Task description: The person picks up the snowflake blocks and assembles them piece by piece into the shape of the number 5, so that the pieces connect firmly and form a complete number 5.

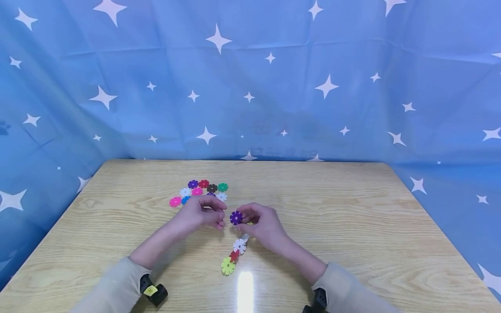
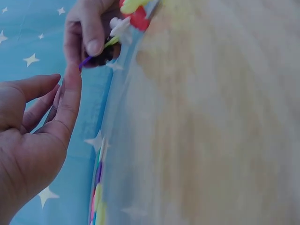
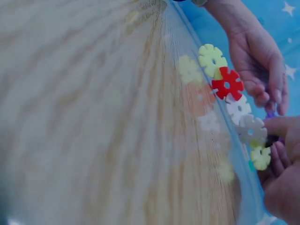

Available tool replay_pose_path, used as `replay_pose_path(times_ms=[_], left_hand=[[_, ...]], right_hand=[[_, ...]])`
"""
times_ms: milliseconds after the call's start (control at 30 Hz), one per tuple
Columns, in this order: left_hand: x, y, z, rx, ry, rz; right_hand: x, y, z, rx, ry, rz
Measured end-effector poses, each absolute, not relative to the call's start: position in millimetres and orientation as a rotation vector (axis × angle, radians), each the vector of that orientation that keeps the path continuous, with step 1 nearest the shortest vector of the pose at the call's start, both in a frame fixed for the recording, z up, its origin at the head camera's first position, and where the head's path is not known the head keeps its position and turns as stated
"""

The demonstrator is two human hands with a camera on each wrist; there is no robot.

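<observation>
My right hand (image 1: 266, 224) pinches a chain of notched plastic interlocking discs between thumb and fingers. At the chain's upper end a purple disc (image 1: 236, 218) faces the left hand. Below the grip hang white discs (image 1: 239, 246), a red disc (image 1: 234, 256) and a yellow disc (image 1: 228, 266) at the lower end. The right wrist view also shows another yellow disc (image 3: 260, 158) by the fingers; a dark piece is mostly hidden there. My left hand (image 1: 203, 212) is beside the purple disc, thumb apart from the fingers, holding nothing visible.
Loose discs in several colours, such as a pink one (image 1: 175, 201) and a green one (image 1: 222, 187), lie on the wooden table (image 1: 332, 208) behind the left hand, which hides some. A blue star-patterned cloth (image 1: 274, 87) hangs along the table's back edge.
</observation>
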State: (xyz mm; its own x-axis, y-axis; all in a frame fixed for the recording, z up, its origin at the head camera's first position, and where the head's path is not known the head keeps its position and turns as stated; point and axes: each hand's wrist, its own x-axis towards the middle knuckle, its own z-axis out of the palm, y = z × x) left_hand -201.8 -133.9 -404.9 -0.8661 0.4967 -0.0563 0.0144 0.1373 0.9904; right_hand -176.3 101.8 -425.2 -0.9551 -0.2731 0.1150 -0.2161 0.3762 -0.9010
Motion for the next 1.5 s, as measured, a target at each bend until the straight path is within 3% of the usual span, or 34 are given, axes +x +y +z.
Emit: replay_pose_path(times_ms=[400,867,1500], left_hand=[[-217,-176,-399,0.372,2.167,1.823],[-225,-226,-405,0.422,2.442,1.462],[-223,-218,-411,0.527,2.558,1.29]], right_hand=[[-175,109,-422,-0.43,2.568,-1.631],[-176,112,-422,-0.45,2.56,-1.631],[-177,115,-425,-0.447,2.557,-1.625]])
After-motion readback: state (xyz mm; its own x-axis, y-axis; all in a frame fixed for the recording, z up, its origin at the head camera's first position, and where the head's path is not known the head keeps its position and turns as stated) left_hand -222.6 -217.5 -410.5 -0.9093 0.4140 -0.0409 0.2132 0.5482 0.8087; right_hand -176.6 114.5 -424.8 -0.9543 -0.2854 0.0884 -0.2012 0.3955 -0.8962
